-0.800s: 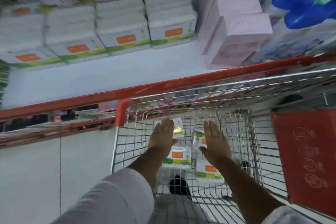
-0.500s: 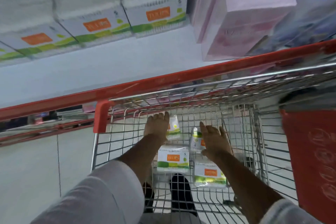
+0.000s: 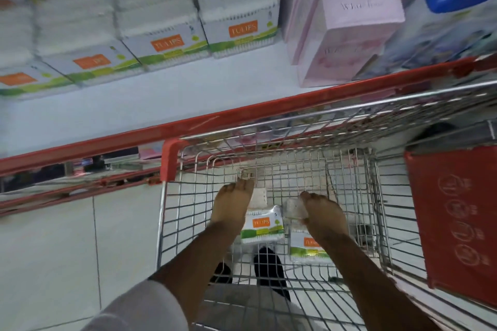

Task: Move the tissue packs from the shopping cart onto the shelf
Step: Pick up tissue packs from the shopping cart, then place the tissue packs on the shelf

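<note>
Wire shopping cart (image 3: 269, 169): left hand (image 3: 233, 204) and right hand (image 3: 321, 213) each close fingers on a tissue pack (both mostly hidden).

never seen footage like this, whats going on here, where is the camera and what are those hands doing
The camera is worn on a person's head and looks down, so you see their own two bare arms; there is no machine. Both reach into a wire shopping cart parked against a white shelf. The left hand and the right hand each rest on a small tissue pack at the far end of the cart; whether either grip has closed is hard to tell. Two more packs lie on the cart floor nearer the person. On the shelf stand rows of matching white packs and some pink boxes.
</note>
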